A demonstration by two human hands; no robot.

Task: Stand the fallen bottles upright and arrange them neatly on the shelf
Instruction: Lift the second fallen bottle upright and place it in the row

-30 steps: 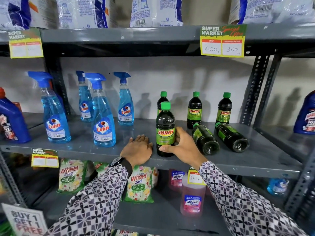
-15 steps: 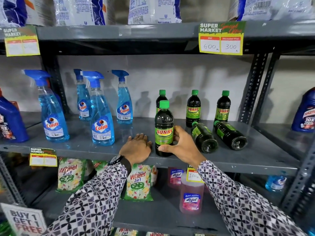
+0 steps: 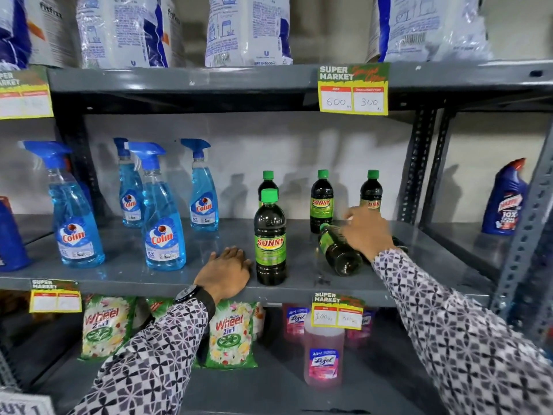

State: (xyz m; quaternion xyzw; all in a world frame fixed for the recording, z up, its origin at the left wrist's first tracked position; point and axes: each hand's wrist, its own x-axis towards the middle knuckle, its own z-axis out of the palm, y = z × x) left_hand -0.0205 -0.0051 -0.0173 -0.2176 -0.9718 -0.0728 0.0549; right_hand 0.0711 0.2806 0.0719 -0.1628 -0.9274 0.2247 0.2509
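the left hand [image 3: 225, 272] lies flat, fingers together, on the shelf [image 3: 125, 271] beside an upright sunny bottle [image 3: 270, 238]. the right hand [image 3: 366, 232] reaches over two fallen bottles [image 3: 339, 250], hiding most of the farther one; its grip cannot be told.

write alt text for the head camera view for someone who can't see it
A person's right hand reaches over fallen Sunny bottles on a grey shelf; the left hand rests flat beside an upright Sunny bottle. Blue Colin spray bottles stand further left.
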